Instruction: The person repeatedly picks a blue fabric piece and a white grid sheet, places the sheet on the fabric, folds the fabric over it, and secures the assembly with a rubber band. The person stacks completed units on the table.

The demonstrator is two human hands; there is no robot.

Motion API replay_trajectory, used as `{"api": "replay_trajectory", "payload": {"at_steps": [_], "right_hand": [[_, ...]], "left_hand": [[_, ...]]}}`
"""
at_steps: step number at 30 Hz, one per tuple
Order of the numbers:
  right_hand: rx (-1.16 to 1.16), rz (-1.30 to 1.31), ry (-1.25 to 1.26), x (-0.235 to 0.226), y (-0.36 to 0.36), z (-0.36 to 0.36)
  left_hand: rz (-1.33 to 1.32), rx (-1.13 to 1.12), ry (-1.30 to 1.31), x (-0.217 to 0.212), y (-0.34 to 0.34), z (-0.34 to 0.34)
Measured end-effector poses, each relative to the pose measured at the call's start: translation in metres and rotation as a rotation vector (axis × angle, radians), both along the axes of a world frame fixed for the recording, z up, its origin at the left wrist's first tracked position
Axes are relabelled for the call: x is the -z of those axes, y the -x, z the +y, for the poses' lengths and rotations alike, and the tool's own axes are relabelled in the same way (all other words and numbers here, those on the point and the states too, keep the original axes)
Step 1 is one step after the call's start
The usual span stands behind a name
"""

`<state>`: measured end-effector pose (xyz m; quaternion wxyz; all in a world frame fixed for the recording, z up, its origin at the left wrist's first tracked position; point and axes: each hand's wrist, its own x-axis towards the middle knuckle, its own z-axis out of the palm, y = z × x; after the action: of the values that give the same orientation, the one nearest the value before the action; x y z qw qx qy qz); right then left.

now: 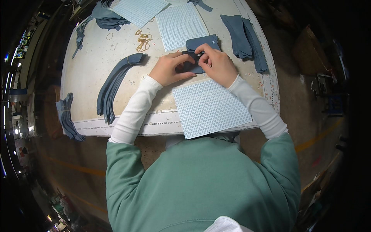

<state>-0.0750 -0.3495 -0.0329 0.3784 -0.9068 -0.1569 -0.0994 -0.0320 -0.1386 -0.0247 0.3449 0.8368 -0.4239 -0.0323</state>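
A small stack of dark blue fabric pieces (198, 69) lies between my hands on the table. My left hand (169, 69) curls over its left side, with the thumb along the near edge and the fingers bent at the top. From the right, my right hand (219, 65) bends its fingers in a pinch over the same stack; whatever sits between those fingertips is too small to tell. Just beyond lies another stack of blue cut pieces (203, 41) with a tiny pale label on it. A sheet of small printed stickers (210, 106) rests under my right forearm, at the table's near edge.
On the white table (87, 92) sit a banded bundle of curved blue strips (112, 85) and further strips (70, 116) over the left corner. Beyond are rubber bands (143, 41), two sticker sheets (181, 25) and a fabric heap (108, 17). Long panels (243, 38) lie right.
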Motion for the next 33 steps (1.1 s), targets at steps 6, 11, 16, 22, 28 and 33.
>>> {"api": "replay_trajectory", "payload": {"at_steps": [6, 11, 16, 22, 28, 33], "right_hand": [[0.130, -0.293, 0.276, 0.008, 0.001, 0.004], [0.082, -0.092, -0.024, 0.004, -0.007, -0.009], [-0.059, 0.045, -0.162, 0.010, 0.001, -0.004], [0.098, -0.238, 0.109, 0.011, -0.001, -0.006], [0.081, -0.342, -0.111, -0.014, -0.011, -0.037], [-0.284, -0.168, 0.185, -0.011, 0.004, -0.029]], "left_hand": [[-0.008, 0.002, 0.014, 0.001, 0.000, 0.000], [0.037, -0.079, -0.032, 0.000, 0.002, 0.001], [-0.085, 0.025, -0.011, -0.003, 0.002, 0.001], [-0.002, -0.040, 0.116, -0.007, 0.010, -0.002], [-0.406, -0.017, -0.210, -0.004, 0.006, 0.005], [-0.524, -0.001, -0.247, 0.003, 0.009, 0.003]]}}
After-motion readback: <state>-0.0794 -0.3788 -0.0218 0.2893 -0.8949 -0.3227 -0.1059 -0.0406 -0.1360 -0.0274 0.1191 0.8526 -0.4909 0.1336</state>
